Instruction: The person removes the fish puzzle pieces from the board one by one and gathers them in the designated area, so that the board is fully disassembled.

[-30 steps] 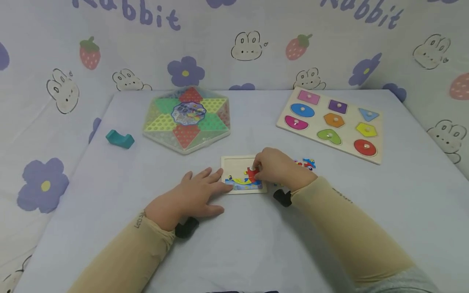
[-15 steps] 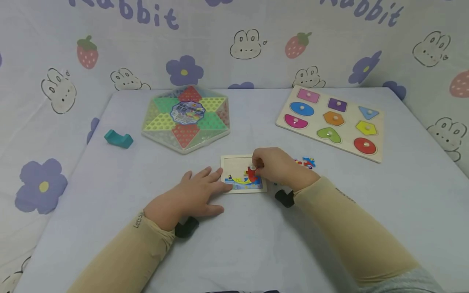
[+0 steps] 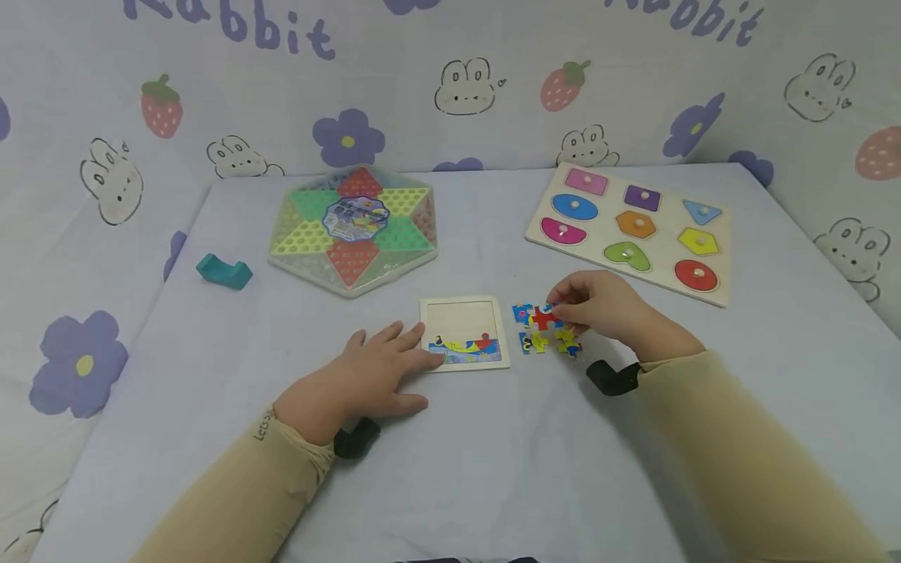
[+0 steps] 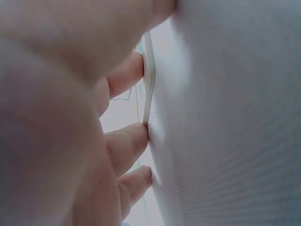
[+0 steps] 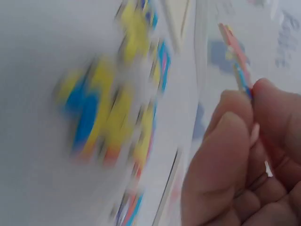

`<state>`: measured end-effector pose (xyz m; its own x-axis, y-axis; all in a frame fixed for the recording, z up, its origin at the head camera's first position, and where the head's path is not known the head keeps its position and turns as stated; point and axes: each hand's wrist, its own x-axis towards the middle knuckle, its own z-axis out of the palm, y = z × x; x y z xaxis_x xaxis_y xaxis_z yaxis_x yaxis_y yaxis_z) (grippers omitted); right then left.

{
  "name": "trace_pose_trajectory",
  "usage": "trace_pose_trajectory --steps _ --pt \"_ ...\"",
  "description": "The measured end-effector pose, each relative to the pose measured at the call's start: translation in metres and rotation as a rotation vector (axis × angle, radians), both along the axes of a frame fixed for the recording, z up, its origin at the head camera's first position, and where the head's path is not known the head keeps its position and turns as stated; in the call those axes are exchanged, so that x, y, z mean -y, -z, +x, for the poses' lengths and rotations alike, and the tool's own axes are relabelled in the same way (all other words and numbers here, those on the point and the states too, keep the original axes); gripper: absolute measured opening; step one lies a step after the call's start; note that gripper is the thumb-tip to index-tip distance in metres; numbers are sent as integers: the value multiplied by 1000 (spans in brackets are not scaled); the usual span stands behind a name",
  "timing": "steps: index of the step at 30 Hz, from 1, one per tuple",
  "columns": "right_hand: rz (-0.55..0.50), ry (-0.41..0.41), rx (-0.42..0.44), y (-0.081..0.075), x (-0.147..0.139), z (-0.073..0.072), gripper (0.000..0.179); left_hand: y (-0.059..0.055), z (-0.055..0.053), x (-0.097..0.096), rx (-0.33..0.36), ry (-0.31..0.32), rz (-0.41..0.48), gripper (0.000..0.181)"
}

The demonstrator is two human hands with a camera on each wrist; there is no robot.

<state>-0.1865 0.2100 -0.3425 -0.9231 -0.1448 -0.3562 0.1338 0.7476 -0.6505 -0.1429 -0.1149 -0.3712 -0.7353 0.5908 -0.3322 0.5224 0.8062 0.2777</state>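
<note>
A small wooden puzzle tray (image 3: 459,319) lies mid-table, with blue, yellow and red pieces fitted along its lower part. My left hand (image 3: 366,379) rests with fingers spread, its fingertips touching the tray's left edge; the left wrist view shows fingers (image 4: 128,143) against that thin edge. To the tray's right, my right hand (image 3: 605,309) pinches a jigsaw piece (image 5: 241,61) between thumb and fingers. That piece is red with some blue and is raised off the table. Below it lie several loose jigsaw pieces (image 3: 538,342), mostly yellow and blue, blurred in the right wrist view.
A hexagonal Chinese checkers board (image 3: 306,266) stands at the back left. Left of it sits a teal curved block (image 3: 224,272). A wooden shape board (image 3: 605,209) with knobbed pieces lies at the back right. A printed cloth hangs behind the table.
My right hand has left the tray, where a red piece now sits uncovered, and moved right to the loose pieces, taking hold of one. The left hand stays in place.
</note>
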Motion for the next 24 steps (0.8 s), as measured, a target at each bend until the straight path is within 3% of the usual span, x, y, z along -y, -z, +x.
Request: trace_pose_trajectory --steps 6,12,20,24 --pt "68 63 75 7 -41 6 26 -1 1 2 -4 -9 -8 60" --pt "108 89 114 18 -52 6 24 -2 2 4 0 -22 0 60" --pt "295 9 38 17 -46 8 24 2 2 3 -14 -3 11 60" --pt "318 7 -26 8 -38 13 27 5 -1 0 -18 10 7 60"
